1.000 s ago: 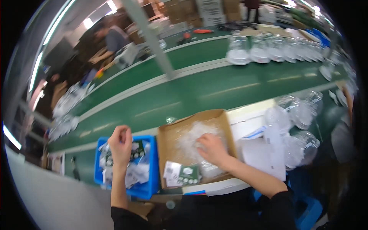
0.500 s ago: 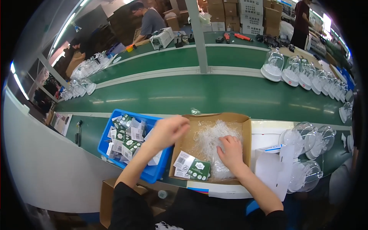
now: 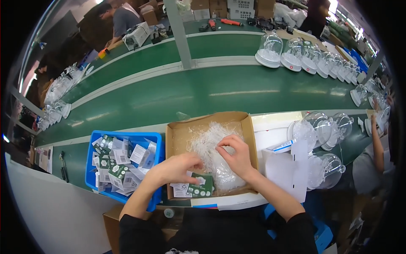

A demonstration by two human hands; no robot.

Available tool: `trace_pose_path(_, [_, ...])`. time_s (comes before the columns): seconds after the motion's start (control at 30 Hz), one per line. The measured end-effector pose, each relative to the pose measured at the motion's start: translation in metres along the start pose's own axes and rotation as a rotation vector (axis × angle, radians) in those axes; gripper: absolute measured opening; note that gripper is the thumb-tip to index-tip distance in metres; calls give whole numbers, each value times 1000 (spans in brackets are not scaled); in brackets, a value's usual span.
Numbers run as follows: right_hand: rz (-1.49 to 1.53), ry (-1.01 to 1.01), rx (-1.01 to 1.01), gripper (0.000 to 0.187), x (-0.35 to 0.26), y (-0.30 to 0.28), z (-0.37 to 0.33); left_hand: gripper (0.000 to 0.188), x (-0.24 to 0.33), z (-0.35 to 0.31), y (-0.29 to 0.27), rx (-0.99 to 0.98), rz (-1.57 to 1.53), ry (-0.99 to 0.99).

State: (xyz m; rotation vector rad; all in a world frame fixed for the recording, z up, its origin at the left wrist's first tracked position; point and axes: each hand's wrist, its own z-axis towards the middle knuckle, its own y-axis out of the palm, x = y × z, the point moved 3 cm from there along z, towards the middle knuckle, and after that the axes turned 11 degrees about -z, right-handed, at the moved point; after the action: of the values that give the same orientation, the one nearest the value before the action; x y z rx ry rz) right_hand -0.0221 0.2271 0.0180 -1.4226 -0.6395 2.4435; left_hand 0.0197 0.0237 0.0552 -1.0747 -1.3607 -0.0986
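Note:
A shallow cardboard box [image 3: 172, 134] lies in front of me with a heap of thin, clear plastic strands [image 3: 213, 142] in it. Over the near left corner of this box is my left hand [image 3: 179, 166], thumb and fingers apart. Its thumb is at the green and white printed cards [image 3: 203, 186], and whether it touches them I cannot tell. My right hand [image 3: 237, 155] is above the right side of the heap, thumb and forefinger pinched together. What is in the pinch is too fine to make out. Left of the box stands a blue bin [image 3: 89, 169] full of similar cards.
Clear domes with white bases [image 3: 315, 131] stand right of the box, beside an open white carton [image 3: 285, 169]. More domes [image 3: 270, 53] line the far right of the green bench [image 3: 211, 95]. A co-worker's arm [image 3: 376, 144] shows at far right. Pliers [image 3: 63, 167] lie left.
My left hand has come down from above the box's left edge to the cards. My right hand has lifted from the strands into a pinch. The view has turned rightward.

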Motion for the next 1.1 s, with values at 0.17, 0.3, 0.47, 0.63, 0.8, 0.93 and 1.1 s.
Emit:
trace_pose_path(0.17, [70,26,-23,7,-2,3,-3,29,-14,-4,9,-88,-80,-92])
trace_pose_path(0.3, [71,1,2,7,-2,3,-4,22,-10,1,7,-140,-89,-105])
trace_pose_path(0.47, [93,26,25,9,-1,2,-6,14,-11,-2,5,-182,-317,-127])
trace_pose_path(0.63, [130,-36,90,10,-6,-3,0,15,-7,0,0,-87,-335,-7])
trace_pose_path(0.8, [97,-38,83,9,-1,-3,-6,17,1,5,-8,108,-395,-147])
trace_pose_path(0.93, [284,144,-95,11,1,2,-13,18,3,6,-8,304,-351,-122])
trace_pose_path(1.1, [277,169,-78,9,5,2,-10,36,0,6,-6,321,-304,-55])
